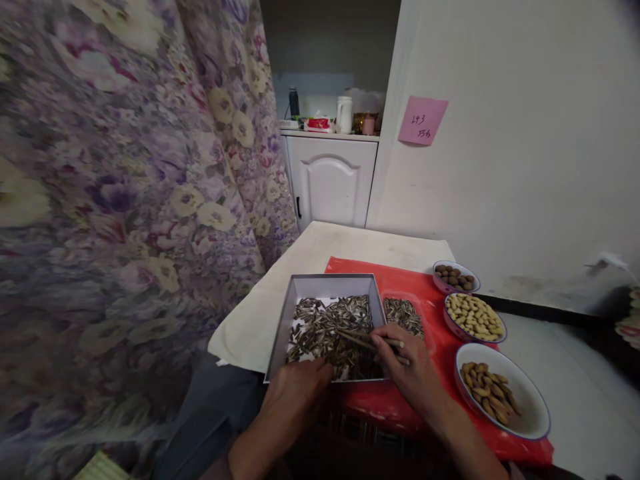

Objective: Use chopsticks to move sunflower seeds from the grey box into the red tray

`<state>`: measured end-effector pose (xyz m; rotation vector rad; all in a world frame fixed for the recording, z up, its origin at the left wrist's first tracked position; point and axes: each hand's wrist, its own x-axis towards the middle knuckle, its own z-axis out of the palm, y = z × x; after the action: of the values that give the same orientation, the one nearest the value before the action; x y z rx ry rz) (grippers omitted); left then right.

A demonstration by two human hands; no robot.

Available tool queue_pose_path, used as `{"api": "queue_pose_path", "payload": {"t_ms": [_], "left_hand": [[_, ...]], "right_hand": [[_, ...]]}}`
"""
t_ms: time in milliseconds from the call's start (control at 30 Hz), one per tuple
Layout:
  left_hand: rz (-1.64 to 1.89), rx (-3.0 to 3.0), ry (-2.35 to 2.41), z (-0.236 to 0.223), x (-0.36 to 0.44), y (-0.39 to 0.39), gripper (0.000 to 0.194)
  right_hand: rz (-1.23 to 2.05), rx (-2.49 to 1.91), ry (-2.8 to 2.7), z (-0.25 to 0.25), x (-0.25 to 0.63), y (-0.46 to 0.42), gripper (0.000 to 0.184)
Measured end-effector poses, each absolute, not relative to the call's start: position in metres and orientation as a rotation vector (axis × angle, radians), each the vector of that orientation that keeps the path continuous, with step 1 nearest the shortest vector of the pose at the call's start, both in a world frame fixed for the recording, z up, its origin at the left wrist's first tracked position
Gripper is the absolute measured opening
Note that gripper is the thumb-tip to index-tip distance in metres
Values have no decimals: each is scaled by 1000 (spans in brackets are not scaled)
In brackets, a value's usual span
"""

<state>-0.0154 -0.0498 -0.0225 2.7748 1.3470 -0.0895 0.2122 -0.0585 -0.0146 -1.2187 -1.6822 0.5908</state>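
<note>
A white box (376,298) lies in front of me, its floor spread with striped sunflower seeds (325,327). My right hand (403,357) grips a pair of chopsticks (357,339) over the box's near right side, their tips reaching in among the seeds. At the near edge of the box rests my left hand (305,381), its fingers bent over the rim; whether they hold anything is hidden. Touching the box's right side is a clear plastic tray (419,313) of more sunflower seeds, partly behind my right hand.
Along the right stand a bowl of round brown nuts (454,276), a bowl of peanuts (474,316) and a bowl of elongated brown pieces (487,390). Red plastic (350,265) covers part of the cream tabletop (260,320). A floral curtain (150,200) hangs at left, a wall (500,167) at right.
</note>
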Motion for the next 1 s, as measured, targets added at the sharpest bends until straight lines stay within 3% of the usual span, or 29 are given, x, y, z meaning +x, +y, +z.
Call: {"api": "queue_pose_path", "payload": {"t_ms": [233,467,667,1000], "left_hand": [[-76,2747,1332,-23,-17,-50,9],[-90,2734,1328,-20,-17,-49,12],[-144,2738,1335,-15,-15,-51,12],[-109,2741,1347,-17,-15,-50,11]], "right_hand": [[661,-1259,-1501,18,239,-74,22],[350,-1496,-1141,51,299,-100,29],[355,-1539,-1108,49,315,-103,30],[604,-1283,-1528,18,245,-73,26]]}}
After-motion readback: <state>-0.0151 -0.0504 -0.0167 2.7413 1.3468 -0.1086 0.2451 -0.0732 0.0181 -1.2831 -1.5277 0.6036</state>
